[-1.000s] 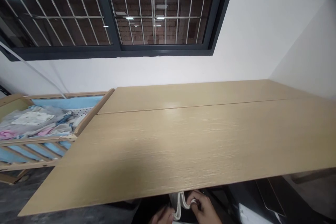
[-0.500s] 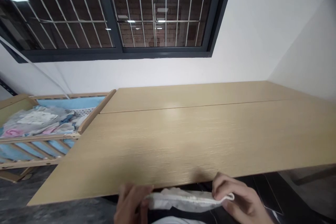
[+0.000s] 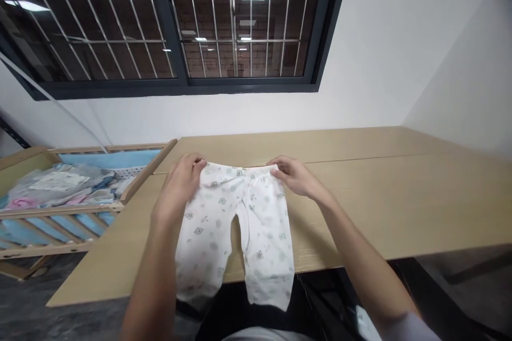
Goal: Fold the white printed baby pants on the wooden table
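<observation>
A small pair of white baby pants (image 3: 264, 224) with a pale green and grey print is spread over the front part of the wooden table (image 3: 360, 197). Its waistband points away from me, and the leg ends hang past the table's near edge. At the left corner of the waistband, my left hand (image 3: 184, 178) is closed on the cloth. My right hand (image 3: 294, 175) pinches the opposite corner. Between the legs a strip of tabletop shows.
To the left stands a wooden crib (image 3: 120, 205) with blue lining, holding clothes and a clear plastic bag (image 3: 60, 178). A barred window (image 3: 240, 26) is in the white wall behind the table. Dark floor (image 3: 80, 282) lies at lower left.
Both hands have moved forward from below the table's near edge to over the tabletop. The white pants have come up with them and now lie stretched out.
</observation>
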`<action>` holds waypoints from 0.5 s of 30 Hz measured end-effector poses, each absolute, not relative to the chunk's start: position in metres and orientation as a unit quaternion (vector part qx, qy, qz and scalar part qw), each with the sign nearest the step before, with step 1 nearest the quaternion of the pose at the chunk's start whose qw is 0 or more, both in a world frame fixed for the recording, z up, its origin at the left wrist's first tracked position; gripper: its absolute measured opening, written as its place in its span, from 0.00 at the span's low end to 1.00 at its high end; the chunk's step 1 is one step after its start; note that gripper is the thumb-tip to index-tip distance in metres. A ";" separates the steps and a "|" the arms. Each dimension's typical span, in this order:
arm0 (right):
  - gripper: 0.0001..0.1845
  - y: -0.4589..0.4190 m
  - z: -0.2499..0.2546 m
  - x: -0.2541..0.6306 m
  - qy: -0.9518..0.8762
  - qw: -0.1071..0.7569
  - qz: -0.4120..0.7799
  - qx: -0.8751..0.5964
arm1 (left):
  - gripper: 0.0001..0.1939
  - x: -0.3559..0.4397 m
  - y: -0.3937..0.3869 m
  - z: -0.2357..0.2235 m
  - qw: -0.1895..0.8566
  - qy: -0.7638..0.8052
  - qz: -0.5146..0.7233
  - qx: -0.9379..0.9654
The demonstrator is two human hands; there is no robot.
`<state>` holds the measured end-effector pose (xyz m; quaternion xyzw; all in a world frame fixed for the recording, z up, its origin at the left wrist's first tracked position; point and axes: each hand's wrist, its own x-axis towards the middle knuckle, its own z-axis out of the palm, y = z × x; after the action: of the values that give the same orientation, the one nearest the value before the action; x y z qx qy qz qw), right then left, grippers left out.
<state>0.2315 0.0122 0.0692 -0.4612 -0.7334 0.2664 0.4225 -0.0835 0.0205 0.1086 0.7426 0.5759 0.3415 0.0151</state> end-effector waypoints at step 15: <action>0.15 0.201 -0.019 0.216 -0.697 0.277 0.220 -0.623 | 0.14 -0.079 0.207 -0.010 0.056 0.627 0.143 0.764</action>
<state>0.2163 0.2006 -0.0188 -0.6234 -0.6972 0.2199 0.2774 -0.0788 0.2072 -0.0100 0.7636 0.6272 0.1428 0.0563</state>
